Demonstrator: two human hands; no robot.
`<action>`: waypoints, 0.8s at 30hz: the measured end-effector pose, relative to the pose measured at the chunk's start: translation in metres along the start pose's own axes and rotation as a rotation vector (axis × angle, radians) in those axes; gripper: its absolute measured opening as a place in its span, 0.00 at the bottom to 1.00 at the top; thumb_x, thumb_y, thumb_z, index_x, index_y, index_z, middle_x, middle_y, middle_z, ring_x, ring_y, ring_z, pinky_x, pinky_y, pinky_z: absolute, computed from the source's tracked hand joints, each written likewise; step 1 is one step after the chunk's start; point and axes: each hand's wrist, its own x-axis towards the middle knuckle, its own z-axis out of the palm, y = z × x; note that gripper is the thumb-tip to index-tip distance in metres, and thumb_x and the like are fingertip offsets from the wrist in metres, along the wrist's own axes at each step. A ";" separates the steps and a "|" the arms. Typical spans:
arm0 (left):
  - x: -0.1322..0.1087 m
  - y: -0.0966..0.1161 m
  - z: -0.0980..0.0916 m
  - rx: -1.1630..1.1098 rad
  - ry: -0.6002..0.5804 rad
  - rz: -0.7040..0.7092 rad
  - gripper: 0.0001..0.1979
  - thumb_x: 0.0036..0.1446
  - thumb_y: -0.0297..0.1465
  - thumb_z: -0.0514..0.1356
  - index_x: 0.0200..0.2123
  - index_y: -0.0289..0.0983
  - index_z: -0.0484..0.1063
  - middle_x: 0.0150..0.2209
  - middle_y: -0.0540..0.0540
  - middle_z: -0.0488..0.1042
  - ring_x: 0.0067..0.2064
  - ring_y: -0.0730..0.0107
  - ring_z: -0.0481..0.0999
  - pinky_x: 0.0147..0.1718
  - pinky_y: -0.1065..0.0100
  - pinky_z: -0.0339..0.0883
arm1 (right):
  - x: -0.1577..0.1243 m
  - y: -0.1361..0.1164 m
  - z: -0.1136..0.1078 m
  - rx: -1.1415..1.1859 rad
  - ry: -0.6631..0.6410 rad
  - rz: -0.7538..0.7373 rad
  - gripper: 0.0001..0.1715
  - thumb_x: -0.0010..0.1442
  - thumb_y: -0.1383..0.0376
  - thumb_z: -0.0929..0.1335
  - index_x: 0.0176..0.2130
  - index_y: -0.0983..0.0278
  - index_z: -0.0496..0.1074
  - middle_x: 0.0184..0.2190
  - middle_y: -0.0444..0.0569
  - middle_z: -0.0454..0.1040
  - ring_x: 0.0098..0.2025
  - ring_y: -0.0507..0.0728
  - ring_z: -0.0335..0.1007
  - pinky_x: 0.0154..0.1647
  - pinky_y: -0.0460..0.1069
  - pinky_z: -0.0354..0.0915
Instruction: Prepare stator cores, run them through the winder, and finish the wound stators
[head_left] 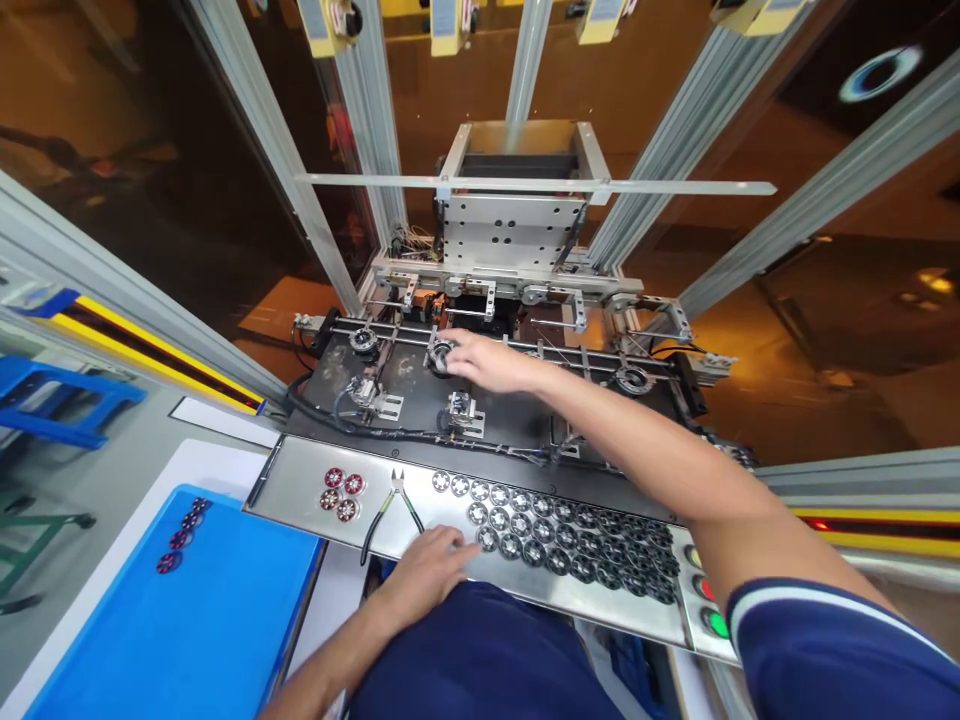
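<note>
My right hand [484,362] reaches across the dark machine plate to a round station. Its thumb and fingers are closed around a black ring-shaped part [440,357] seated there, which they partly cover. Lower down, my left hand [429,572] rests on the front edge of the metal shelf [300,465], fingers apart and holding nothing. Its fingertips lie beside the nearest of many black spoked wheel-like parts [534,552], laid in rows to the right. Wire cutters [396,490] with dark handles lie spread on the shelf, left of that hand.
Several red-and-black round parts [346,510] sit at the shelf's left. More lie in a blue tray [247,600]. Other round stations [364,343] and small sensor brackets [463,412] stand on the plate. Push buttons [716,624] are at right; yellow light-curtain bars [169,355] flank the sides.
</note>
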 end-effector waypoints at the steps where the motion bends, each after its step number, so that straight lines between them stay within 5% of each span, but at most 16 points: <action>1: 0.003 -0.002 0.009 0.026 -0.045 0.006 0.22 0.53 0.24 0.67 0.52 0.43 0.73 0.44 0.44 0.77 0.45 0.61 0.79 0.46 0.61 0.76 | 0.018 0.014 0.000 -0.036 0.014 0.041 0.16 0.69 0.69 0.62 0.37 0.68 0.79 0.68 0.56 0.60 0.69 0.62 0.59 0.70 0.59 0.56; 5: 0.008 -0.004 0.028 0.071 -0.059 -0.022 0.29 0.48 0.26 0.71 0.54 0.44 0.71 0.44 0.45 0.75 0.44 0.58 0.78 0.44 0.58 0.75 | 0.068 0.057 0.014 -0.115 -0.007 0.118 0.11 0.66 0.71 0.65 0.39 0.71 0.78 0.66 0.61 0.62 0.66 0.64 0.62 0.68 0.59 0.59; 9: 0.004 -0.009 0.036 0.106 -0.017 -0.059 0.23 0.50 0.28 0.71 0.50 0.41 0.72 0.47 0.42 0.75 0.45 0.57 0.77 0.45 0.57 0.74 | 0.080 0.073 0.024 -0.177 -0.063 0.123 0.12 0.67 0.64 0.69 0.48 0.68 0.75 0.63 0.56 0.67 0.64 0.62 0.64 0.65 0.63 0.62; 16: 0.005 -0.020 0.053 0.146 0.100 -0.065 0.15 0.50 0.35 0.72 0.36 0.37 0.71 0.47 0.40 0.77 0.41 0.58 0.78 0.43 0.56 0.75 | 0.086 0.074 0.023 -0.262 -0.121 0.138 0.17 0.67 0.60 0.69 0.52 0.66 0.73 0.60 0.55 0.69 0.60 0.61 0.68 0.60 0.62 0.67; 24: 0.004 -0.025 0.061 0.134 0.228 -0.017 0.03 0.63 0.29 0.57 0.39 0.37 0.71 0.46 0.38 0.78 0.39 0.61 0.80 0.42 0.57 0.77 | 0.093 0.064 0.029 -0.342 -0.162 0.250 0.19 0.68 0.58 0.68 0.53 0.67 0.71 0.53 0.55 0.73 0.52 0.59 0.72 0.54 0.59 0.72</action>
